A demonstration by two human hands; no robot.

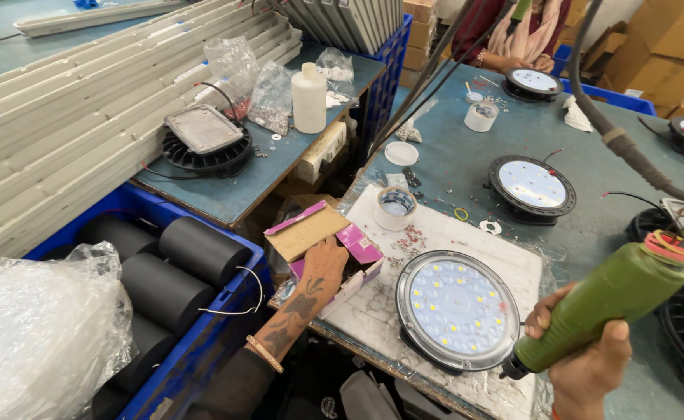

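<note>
My left hand [322, 268] reaches into a small pink and brown box [328, 241] at the counter [451, 163] edge; I cannot tell if that grip is closed. My right hand [583, 362] has its grip tight around a green power screwdriver [598, 307], tip beside the round white lamp [457, 309].

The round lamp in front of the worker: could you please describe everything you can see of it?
The lamp is a round disc with a black finned body, a silvery rim and a clear cover over a white board dotted with small yellow LEDs. It lies flat, face up, on a white slab at the table's near edge. The tip of the green driver, held in the right hand, meets its lower right rim. The left hand is apart from it, in a pink box.
</note>
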